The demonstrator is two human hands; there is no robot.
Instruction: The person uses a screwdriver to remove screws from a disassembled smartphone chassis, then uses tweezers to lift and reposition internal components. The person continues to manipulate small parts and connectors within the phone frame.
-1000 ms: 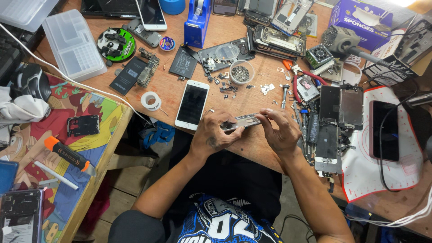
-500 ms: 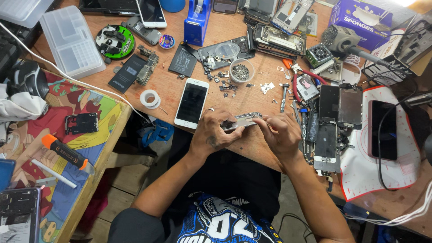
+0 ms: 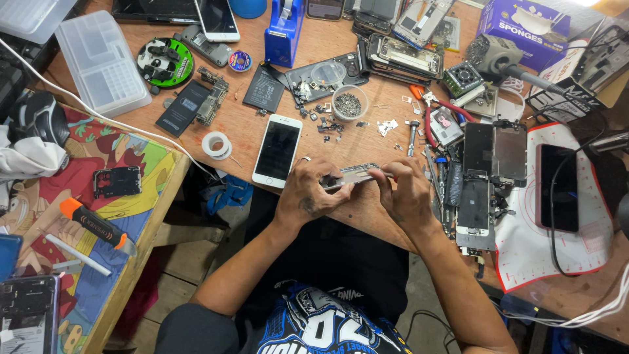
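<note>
**Crowded repair counter, thin part held over the edge**

Wooden counter crowded with opened phones, small parts and tools. Held between both hands, just above the near edge: a thin silver metal phone frame, lying nearly flat. Left hand closed around the frame's left end, fingers curled over it. Right hand closed on the right end, fingertips pinching from above. Whether a tool is also in the right hand, cannot tell.

Possible trouble, as a judgement:
- Bending of the thin frame, if pressed unevenly from the two ends.
- Slip over the counter edge toward the lap and floor, because held right at the border.
- Knock against the white smartphone with black screen just left of the left hand.
- Scatter of the loose screws from the small round clear cup beyond the hands.
</note>
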